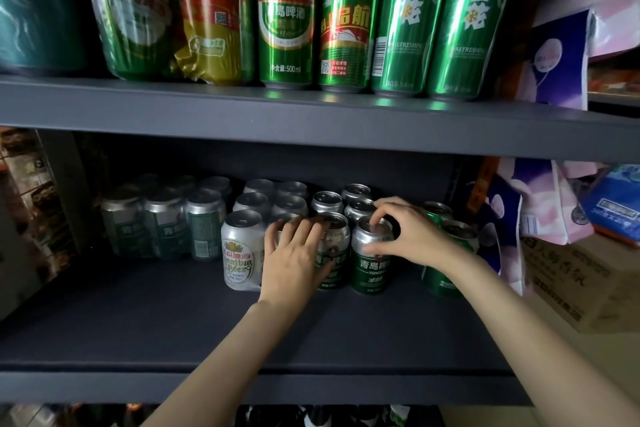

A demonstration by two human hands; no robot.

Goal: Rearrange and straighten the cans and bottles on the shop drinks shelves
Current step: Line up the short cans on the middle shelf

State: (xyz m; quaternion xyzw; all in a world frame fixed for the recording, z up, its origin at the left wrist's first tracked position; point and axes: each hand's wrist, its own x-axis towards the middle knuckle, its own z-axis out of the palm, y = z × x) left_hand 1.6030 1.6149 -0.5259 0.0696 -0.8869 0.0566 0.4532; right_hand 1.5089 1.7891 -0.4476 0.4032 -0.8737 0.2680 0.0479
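Note:
On the lower dark shelf (138, 315) stand several short beer cans in rows. My right hand (405, 232) grips the top of a green-and-silver Tsingtao can (370, 267) at the front, fingers curled over its lid and thumb on its side. My left hand (294, 253) lies over a can that it mostly hides, fingers reaching the rim of the neighbouring green can (334, 263). A white Yanjing beer can (240, 253) stands just left of my left hand. Bright green cans (446, 274) stand to the right, partly behind my right forearm.
A shrink-wrapped pack of silver-green cans (166, 222) sits at the back left. The upper shelf (311, 114) carries tall green 500 ml cans (285, 14). Purple-and-white packets (554, 62) hang at the right, above a cardboard box (581, 288).

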